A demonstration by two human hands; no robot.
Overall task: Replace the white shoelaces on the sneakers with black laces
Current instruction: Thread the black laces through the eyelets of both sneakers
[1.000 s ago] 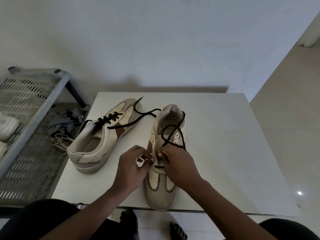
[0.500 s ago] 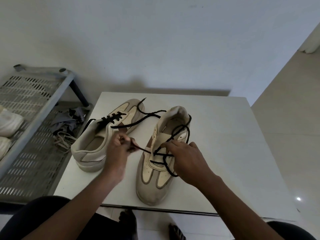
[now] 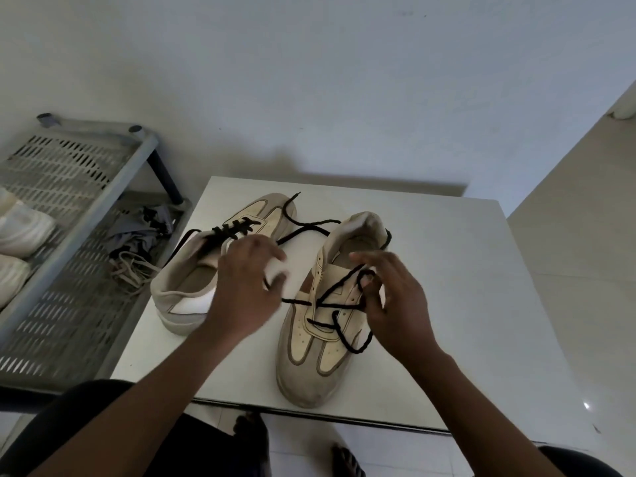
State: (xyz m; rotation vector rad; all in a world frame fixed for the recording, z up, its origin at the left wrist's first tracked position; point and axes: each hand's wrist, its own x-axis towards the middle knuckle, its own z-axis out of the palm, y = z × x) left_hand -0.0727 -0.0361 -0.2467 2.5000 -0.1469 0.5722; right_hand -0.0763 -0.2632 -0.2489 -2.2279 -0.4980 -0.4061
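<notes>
Two beige sneakers lie on the white table (image 3: 447,270). The left sneaker (image 3: 186,287) lies on its side, with black lacing (image 3: 237,228) on it. The right sneaker (image 3: 316,352) stands upright, toe toward me, with a black lace (image 3: 330,304) threaded through its lower eyelets. My right hand (image 3: 399,304) pinches a loop of that lace over the tongue. My left hand (image 3: 244,290) is motion-blurred between the sneakers with its fingers spread. One strand runs from an eyelet to its edge, and whether it grips the strand is unclear.
A grey perforated metal rack (image 3: 69,304) stands left of the table, holding pale shoes (image 3: 20,228), a grey cloth (image 3: 137,232) and a bundle of pale laces (image 3: 134,270). The wall is close behind. The near table edge (image 3: 344,414) runs just above my feet.
My left hand drew the lace strand out to the left, then opened its fingers and moved up. My right hand shifted from the eyelets to a lace loop near the tongue.
</notes>
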